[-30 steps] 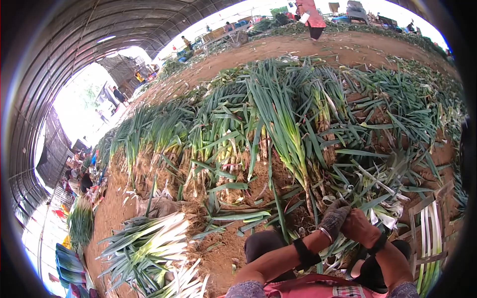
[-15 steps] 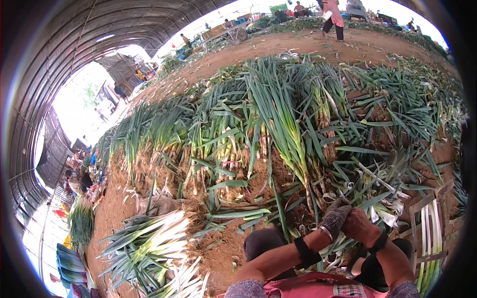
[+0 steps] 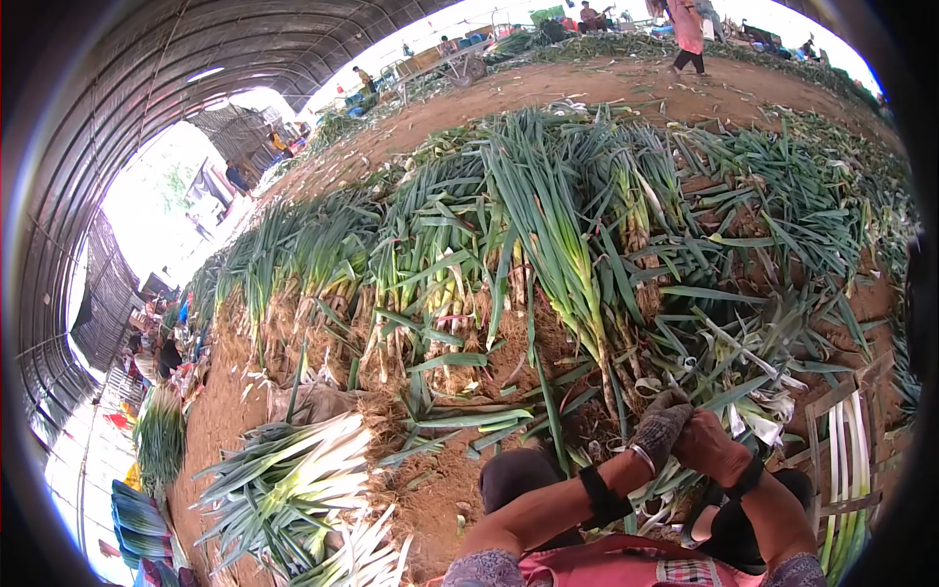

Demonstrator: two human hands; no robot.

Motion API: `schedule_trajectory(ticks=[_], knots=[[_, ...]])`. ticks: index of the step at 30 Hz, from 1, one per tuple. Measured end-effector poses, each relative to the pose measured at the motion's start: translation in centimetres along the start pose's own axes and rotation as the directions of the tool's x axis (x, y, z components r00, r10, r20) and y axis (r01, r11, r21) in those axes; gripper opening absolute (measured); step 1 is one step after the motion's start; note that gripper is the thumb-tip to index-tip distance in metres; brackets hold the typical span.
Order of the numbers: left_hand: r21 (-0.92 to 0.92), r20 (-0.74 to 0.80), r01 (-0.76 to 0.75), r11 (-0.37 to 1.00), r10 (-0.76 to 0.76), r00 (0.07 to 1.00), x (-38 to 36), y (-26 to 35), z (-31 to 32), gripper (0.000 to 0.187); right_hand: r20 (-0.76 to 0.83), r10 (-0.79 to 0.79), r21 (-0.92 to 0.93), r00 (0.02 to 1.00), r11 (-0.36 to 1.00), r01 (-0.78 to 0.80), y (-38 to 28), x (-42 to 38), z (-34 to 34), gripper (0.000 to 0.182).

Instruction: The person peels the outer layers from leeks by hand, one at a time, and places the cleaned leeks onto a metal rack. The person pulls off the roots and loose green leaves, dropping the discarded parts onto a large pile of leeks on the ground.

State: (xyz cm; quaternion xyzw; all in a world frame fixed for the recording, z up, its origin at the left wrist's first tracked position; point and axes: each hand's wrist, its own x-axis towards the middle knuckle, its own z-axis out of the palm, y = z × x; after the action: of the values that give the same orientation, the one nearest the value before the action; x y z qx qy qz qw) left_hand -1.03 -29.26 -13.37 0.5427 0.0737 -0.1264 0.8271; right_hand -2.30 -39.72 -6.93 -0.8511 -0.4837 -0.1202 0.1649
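Observation:
My left hand (image 3: 663, 430), in a grey knitted glove, is pressed against my bare right hand (image 3: 708, 445) at the lower right. Both have their fingers curled and closed; anything between them is hidden. Just beyond the hands lie loose, peeled-off leaves (image 3: 766, 428) and trimmings. A large bunch of leeks or big green onions (image 3: 562, 240) lies ahead, roots toward me. Cleaned stalks with white stems (image 3: 328, 460) are stacked at the lower left, their roots pointing right.
Long rows of unpeeled stalks (image 3: 323, 264) stretch to the left. At right, a wooden frame (image 3: 814, 460) holds several white stems (image 3: 849, 450). Farther back stand a cart (image 3: 440, 70) and a walking person (image 3: 688, 34) in pink. Brown soil (image 3: 430, 514) shows between the heaps.
The person in pink at the back has walked a little to the right. My hands stay together in nearly the same place, and the stalks around them have not visibly moved.

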Motion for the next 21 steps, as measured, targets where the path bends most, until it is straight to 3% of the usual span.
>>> schedule_trajectory(ticks=[4, 10, 13, 14, 15, 16, 17, 18, 19, 20, 21], knots=[[0.027, 0.025, 0.074, 0.997, -0.075, 0.997, 0.4, -0.4, -0.6, 0.027, 0.033, 0.029, 0.073, 0.999, 0.997, -0.031, -0.4, 0.3, -1.0, 0.031], [-0.004, 0.032, 0.069, 0.998, -0.069, 0.997, 0.3, -0.6, -0.7, 0.027, -0.027, 0.039, 0.066, 0.999, 0.997, -0.037, -0.2, 0.1, -0.2, 0.025], [0.000, 0.010, 0.011, 1.000, -0.011, 1.000, -0.9, 0.8, 0.2, 0.008, -0.025, 0.095, 0.178, 0.995, 0.980, -0.089, -0.1, -0.2, 0.1, 0.024], [-0.506, 0.095, 0.231, 0.831, -0.213, 0.972, -0.6, 1.1, -0.2, 0.009, -0.037, 0.064, 0.143, 0.997, 0.988, -0.058, -0.1, -0.1, 0.0, 0.024], [-0.836, 0.268, 0.390, 0.386, -0.333, 0.904, 0.1, 0.9, -1.2, 0.010, -0.047, 0.034, 0.107, 0.998, 0.994, -0.028, -0.2, 0.2, -0.2, 0.025], [-0.881, 0.474, 0.433, -0.191, -0.336, 0.814, 0.9, 0.5, -2.2, 0.010, -0.053, 0.010, 0.073, 0.999, 0.997, -0.006, -0.4, 0.4, -0.4, 0.025], [-0.619, 0.650, 0.334, -0.711, -0.224, 0.726, 1.5, -0.5, -2.9, 0.011, -0.047, 0.014, 0.096, 0.999, 0.995, -0.010, 0.1, 0.5, 0.2, 0.022], [-0.154, 0.768, 0.164, -0.974, -0.014, 0.640, 1.1, -1.4, -2.5, 0.012, -0.029, 0.041, 0.119, 0.999, 0.992, -0.037, 0.6, 0.2, 0.5, 0.019], [0.311, 0.836, -0.145, -0.939, 0.198, 0.512, 0.8, -2.2, -2.2, 0.013, 0.354, 0.278, 0.037, 0.893, 0.950, -0.311, 0.6, 0.7, -1.4, 0.018], [0.631, 0.773, -0.446, -0.635, 0.461, 0.437, 0.9, -1.1, -2.5, 0.014, 0.667, 0.467, -0.125, 0.580, 0.838, -0.530, 0.9, 1.4, -3.2, 0.018], [0.743, 0.617, -0.648, -0.167, 0.545, 0.567, 0.2, -0.4, -2.0, 0.016, 0.627, 0.451, -0.188, 0.635, 0.879, -0.438, 2.2, 0.3, -2.2, 0.013]])
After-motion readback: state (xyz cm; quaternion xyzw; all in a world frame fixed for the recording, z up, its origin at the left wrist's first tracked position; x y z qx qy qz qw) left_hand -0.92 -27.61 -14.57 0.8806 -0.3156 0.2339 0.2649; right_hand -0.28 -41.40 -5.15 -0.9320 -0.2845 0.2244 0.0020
